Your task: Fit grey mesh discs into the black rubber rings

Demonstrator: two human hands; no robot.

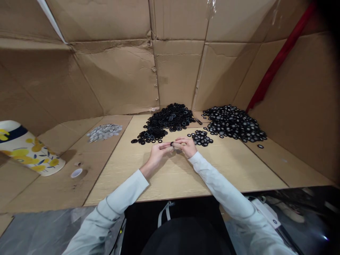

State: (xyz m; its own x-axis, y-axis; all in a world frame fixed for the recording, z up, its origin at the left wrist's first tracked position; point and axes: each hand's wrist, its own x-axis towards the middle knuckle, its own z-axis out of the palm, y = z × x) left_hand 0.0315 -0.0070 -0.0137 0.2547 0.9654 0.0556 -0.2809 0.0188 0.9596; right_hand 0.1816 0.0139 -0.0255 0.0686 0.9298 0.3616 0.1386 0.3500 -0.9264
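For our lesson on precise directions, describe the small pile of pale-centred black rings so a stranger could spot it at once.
On the tan tabletop, find the person's right hand. Just right of it lies the small pile. Pale centres distinguish it from the large left pile of open rings; its size, from the large right pile.

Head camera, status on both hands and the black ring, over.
Left hand and right hand both pinching black ring. Ring partly covered. Nothing seen blocking; pale-centred ring pile beside right hand.
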